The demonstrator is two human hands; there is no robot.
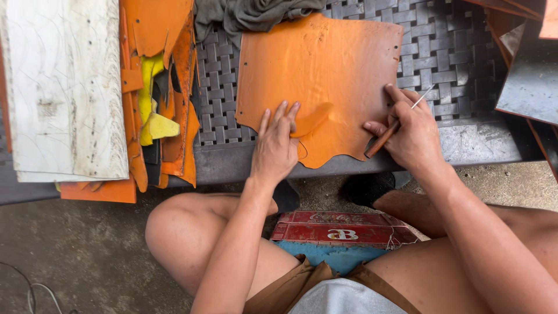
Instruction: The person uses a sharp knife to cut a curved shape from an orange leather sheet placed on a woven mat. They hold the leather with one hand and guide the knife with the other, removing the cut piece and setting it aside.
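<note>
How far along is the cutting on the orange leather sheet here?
Done: the sheet has a wavy cut along its lower edge, and a small flap is lifted. In hand: the left hand presses beside the flap, the right hand holds a thin tool at the sheet's right edge. Left: most of the sheet is uncut.

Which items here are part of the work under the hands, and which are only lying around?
In use:
- large orange leather sheet
- left hand, pressing it flat
- right hand, gripping a thin wooden-handled tool

Lying about:
- pile of orange and yellow scraps
- white scuffed board
- grey cloth
- red flattened carton
</note>
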